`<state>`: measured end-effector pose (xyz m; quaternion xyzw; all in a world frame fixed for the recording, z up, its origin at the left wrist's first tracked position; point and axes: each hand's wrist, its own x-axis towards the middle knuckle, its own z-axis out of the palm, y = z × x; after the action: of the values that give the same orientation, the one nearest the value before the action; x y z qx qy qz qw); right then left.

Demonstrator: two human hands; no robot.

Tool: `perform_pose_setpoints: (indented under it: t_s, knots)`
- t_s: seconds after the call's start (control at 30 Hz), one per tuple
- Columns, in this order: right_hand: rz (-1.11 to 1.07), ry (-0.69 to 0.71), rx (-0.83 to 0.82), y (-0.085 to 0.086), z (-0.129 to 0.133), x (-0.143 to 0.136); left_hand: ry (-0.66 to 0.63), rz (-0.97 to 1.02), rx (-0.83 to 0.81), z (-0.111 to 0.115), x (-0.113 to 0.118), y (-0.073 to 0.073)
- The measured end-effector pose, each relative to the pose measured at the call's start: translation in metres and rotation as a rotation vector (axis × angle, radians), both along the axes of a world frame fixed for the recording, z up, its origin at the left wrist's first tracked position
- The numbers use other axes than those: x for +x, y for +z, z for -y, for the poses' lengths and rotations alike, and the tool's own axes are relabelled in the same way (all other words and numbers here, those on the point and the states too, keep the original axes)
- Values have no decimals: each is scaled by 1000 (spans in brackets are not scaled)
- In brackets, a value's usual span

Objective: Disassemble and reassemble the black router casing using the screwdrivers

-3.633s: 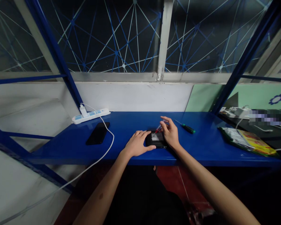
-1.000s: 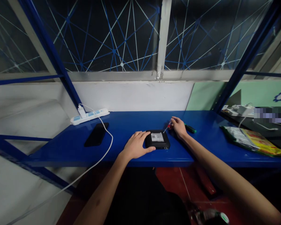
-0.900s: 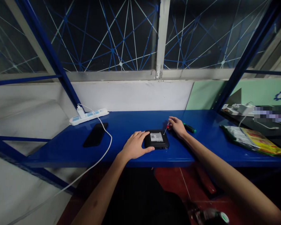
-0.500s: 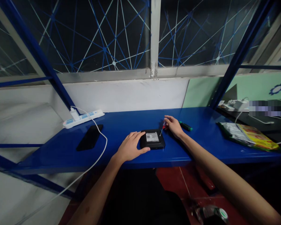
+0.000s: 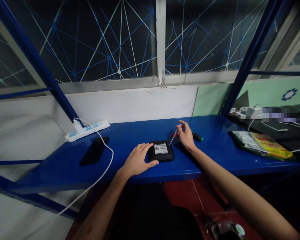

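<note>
A black square device (image 5: pixel 161 156) with a white label lies flat on the blue table. My left hand (image 5: pixel 138 160) grips its left side, thumb at the front edge and fingers at the back corner. In my right hand (image 5: pixel 185 135) is a small screwdriver (image 5: pixel 174 134) with a red and clear handle, held slanted between the fingers. Its thin shaft points down to the device's back right corner; whether the tip touches is too small to tell. Just right of my right hand lies a green and black tool (image 5: pixel 197 136), partly hidden by that hand.
On the blue table (image 5: pixel 132 133) a black phone (image 5: pixel 94 151) and a white power strip (image 5: pixel 88 130) lie left, with a white cable (image 5: pixel 111 156) hanging over the front edge. A yellow and silver packet (image 5: pixel 262 145) lies right. Windows stand behind.
The view has shifted slightly. My right hand has moved up a little from the device, and the screwdriver handle leans farther to the right. My left hand keeps its hold.
</note>
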<state>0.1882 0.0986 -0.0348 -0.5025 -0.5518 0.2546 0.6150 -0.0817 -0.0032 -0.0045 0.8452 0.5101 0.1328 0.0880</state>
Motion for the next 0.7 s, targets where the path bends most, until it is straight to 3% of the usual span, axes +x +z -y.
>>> perform_pose_setpoints:
  t_s: [0.4,0.7]
  knots:
    - [95,-112,28,13,12,-2,-24,43,13,-1,-2,-3]
    - [555,-82,-130,14,11,3,-14,35,0,-1,-3,-3]
